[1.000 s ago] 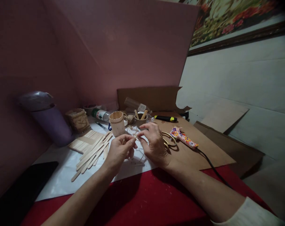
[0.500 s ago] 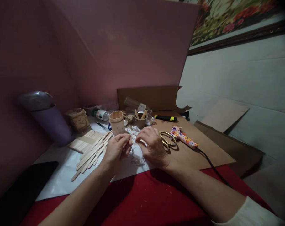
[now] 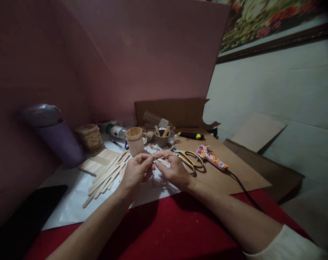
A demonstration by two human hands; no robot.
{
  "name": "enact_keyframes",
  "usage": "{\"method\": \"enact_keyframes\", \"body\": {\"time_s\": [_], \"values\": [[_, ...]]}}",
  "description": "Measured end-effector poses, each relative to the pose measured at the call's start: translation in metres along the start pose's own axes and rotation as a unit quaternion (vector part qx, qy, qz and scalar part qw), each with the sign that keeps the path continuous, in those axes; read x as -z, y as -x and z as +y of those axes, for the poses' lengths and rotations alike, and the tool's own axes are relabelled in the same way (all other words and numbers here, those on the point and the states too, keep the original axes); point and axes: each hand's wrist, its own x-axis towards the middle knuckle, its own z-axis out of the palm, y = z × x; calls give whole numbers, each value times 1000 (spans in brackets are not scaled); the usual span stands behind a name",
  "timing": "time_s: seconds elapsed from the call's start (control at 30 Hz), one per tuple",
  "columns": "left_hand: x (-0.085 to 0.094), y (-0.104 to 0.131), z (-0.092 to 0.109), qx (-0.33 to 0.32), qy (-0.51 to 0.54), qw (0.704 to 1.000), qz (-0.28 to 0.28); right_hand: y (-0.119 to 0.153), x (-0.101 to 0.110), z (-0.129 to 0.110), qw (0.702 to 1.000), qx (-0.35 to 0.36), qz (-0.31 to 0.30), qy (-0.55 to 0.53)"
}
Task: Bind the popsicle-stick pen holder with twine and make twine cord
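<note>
Over the white sheet, my left hand (image 3: 137,169) is closed, thumb and fingertips pinching what looks like a thin strand of twine (image 3: 153,172). My right hand (image 3: 175,170) meets it fingertip to fingertip, its fingers pinched on the same strand; the grip point is partly hidden. Just behind my left hand stands a cup made of craft sticks (image 3: 135,142) with a braided rim. Gold-handled scissors (image 3: 192,160) lie beside my right hand. A ball of twine (image 3: 149,136) sits farther back.
Loose craft sticks (image 3: 106,177) fan out at left, near a purple tumbler (image 3: 58,141) and a decorated box (image 3: 89,139). A patterned glue gun (image 3: 211,157) and a utility knife (image 3: 191,135) lie on cardboard (image 3: 234,177). A small pot (image 3: 162,140) holds sticks.
My right hand has lowered slightly and moved in, its fingertips now against my left hand's. More of the scissors shows. My left hand has shifted slightly right.
</note>
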Motion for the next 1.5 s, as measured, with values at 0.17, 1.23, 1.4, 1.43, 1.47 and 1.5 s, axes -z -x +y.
{"method": "enact_keyframes", "body": {"time_s": [0.17,1.23,1.4,1.43,1.47,1.5], "values": [[-2,1,-1,0,-35,999,17,-1,0,-1,999,-46,14,-23],[3,-2,-10,-28,-90,994,49,4,0,-5,998,-15,-38,37],[3,-3,-3,-6,-47,996,71,5,0,-4,997,-26,-34,56],[3,-3,-1,4,-31,998,62,5,0,-4,997,-32,-29,65],[3,-2,0,16,-14,999,49,4,0,-3,996,-38,-23,75],[3,-2,1,30,2,999,37,4,0,-3,995,-46,-14,83]]}}
